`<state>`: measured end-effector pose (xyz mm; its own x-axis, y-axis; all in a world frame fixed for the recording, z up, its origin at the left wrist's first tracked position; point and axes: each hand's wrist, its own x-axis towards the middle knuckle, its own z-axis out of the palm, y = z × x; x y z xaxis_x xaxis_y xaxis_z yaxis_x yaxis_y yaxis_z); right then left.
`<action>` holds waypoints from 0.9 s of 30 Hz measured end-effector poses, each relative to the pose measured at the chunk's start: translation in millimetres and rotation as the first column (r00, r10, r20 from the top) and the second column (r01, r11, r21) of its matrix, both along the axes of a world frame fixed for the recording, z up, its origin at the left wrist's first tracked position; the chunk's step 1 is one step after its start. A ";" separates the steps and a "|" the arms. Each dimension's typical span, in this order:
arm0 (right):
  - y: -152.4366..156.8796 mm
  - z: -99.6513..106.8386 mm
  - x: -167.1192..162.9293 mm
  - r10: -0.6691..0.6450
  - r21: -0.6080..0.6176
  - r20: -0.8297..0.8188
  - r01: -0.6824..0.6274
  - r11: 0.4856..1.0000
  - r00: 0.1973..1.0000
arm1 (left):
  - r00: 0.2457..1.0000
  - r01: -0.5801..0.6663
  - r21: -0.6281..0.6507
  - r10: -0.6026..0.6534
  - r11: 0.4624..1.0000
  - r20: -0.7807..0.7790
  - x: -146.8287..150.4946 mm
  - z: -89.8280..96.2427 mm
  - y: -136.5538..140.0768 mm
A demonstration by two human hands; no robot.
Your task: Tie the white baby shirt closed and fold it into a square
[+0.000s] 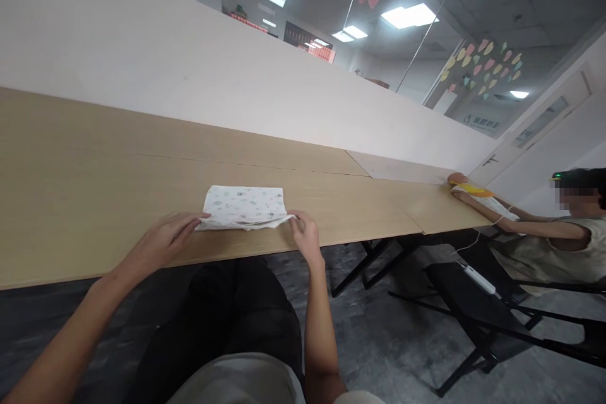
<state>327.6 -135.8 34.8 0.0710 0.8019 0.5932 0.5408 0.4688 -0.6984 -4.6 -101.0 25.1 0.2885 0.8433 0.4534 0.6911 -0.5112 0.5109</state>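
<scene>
A white cloth [243, 202] with a small scattered print lies folded into a rough rectangle near the front edge of the wooden table. My left hand [168, 237] pinches its near left corner between thumb and fingers. At the near right corner, my right hand [305, 232] has its fingers closed on the fabric. The near edge is slightly raised between both hands, and its layers part in a narrow gap. The far part of the cloth rests flat on the table.
The long table [95, 202] runs along a white half wall [213, 76] with glass above. At the far right a seated person [558, 233] handles a yellow and white item [473, 190]. A black folding chair [473, 297] holds a white power strip [480, 279].
</scene>
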 end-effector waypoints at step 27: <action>151.1 -27.3 -3.0 -0.059 -0.335 0.239 0.140 0.932 0.969 | 0.975 -0.218 -0.248 0.223 0.944 -0.007 19.1 -7.9 110.4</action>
